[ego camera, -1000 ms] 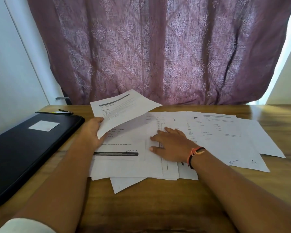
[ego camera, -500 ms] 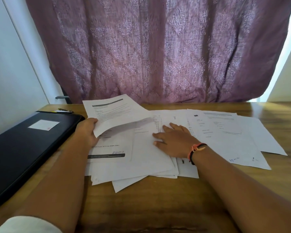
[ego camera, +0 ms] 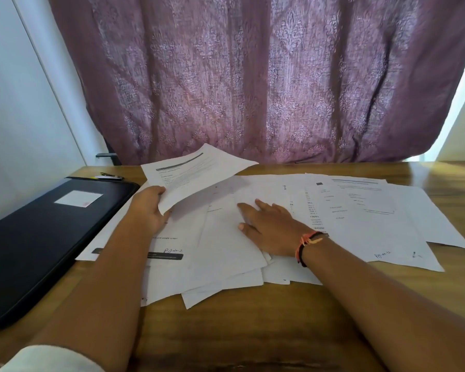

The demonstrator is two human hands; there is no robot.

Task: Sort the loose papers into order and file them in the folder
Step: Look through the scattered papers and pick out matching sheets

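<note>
One sheet pinched in left fingers, right fingers (spread) flat atop loose papers.

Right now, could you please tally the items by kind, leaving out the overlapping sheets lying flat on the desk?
Black folder: 1
Pen: 1
Lifted sheet, gripped by the left hand: 1
Total: 3

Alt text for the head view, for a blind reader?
A person's left hand holds one printed white sheet raised over loose white papers spread on a wooden table, while the right hand lies flat on the pile. A closed black folder lies to the left; a purple patterned curtain hangs behind.
</note>
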